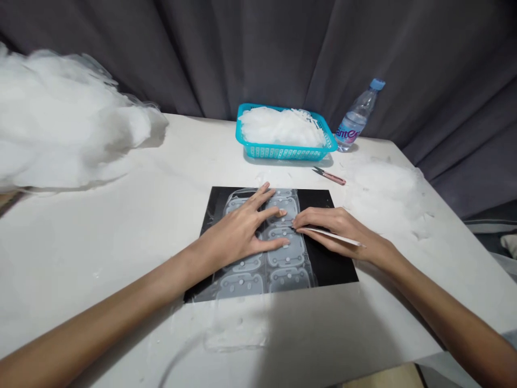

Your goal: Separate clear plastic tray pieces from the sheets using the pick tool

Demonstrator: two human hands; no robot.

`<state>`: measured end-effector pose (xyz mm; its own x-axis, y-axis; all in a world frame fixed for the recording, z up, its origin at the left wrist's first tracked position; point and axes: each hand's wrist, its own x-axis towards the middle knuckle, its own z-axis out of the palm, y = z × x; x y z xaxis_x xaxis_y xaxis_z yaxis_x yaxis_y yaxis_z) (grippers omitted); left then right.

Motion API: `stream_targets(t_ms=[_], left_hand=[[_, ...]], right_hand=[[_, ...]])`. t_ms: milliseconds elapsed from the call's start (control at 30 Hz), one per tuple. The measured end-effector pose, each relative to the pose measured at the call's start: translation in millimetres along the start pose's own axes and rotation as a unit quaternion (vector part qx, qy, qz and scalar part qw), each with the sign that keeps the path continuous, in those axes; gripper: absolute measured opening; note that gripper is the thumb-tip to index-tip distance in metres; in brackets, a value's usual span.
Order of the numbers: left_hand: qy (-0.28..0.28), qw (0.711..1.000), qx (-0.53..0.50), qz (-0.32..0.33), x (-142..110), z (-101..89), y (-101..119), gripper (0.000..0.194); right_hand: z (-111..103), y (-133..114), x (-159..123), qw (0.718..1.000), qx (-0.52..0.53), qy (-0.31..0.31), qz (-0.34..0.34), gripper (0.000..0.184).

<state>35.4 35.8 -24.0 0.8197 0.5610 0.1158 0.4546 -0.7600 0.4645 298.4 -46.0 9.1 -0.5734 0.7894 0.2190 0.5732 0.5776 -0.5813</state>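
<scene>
"Left forearm (pixel 109 307) slants in towards the black mat (pixel 337 269). What about edges?"

"Clear molded sheet (pixel 242 284) overhangs the mat's near edge; bare black shows along its right side."

"Which way do things point?"

"Sheet's long axis runs near to far; the slim white tool (pixel 335 236) points left."

"Hands?"

"Left hand (pixel 240 229) spreads over the sheet; right hand (pixel 341 229) pinches the tool, sheet left of its knuckles."

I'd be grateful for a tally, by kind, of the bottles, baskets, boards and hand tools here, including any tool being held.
Water bottle: 1
Turquoise plastic basket: 1
Black board: 1
Thread snips: 1
Slim white tool, held in the right hand: 1
Total: 5
</scene>
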Motion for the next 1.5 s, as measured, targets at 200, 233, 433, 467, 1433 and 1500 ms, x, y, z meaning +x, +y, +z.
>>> stream_targets(t_ms=[200,233,433,467,1433,1500], left_hand=[[-0.005,1.000,0.015,0.005,-1,-0.3,-1,0.072],[-0.006,1.000,0.015,0.004,-1,-1.3,1,0.072],[-0.015,1.000,0.002,-0.006,0,-6.2,5,0.072],[-0.015,1.000,0.002,-0.007,0,-6.2,5,0.072],[-0.026,0.999,0.000,-0.026,-1,1.0,-2,0.119],[-0.013,1.000,-0.006,-0.025,-2,2.8,-2,0.120]], right_hand=[[-5,3,-8,0.999,0.026,-0.002,0.019,0.022],[-6,3,-9,0.999,0.041,0.007,0.028,0.021],[-5,2,-12,0.991,0.108,0.049,0.061,0.017],[-4,3,-11,0.992,0.107,0.044,0.052,0.017],[9,51,44,0.956,-0.043,0.253,0.145,0.027],[2,57,47,0.949,-0.025,0.259,0.175,0.026]])
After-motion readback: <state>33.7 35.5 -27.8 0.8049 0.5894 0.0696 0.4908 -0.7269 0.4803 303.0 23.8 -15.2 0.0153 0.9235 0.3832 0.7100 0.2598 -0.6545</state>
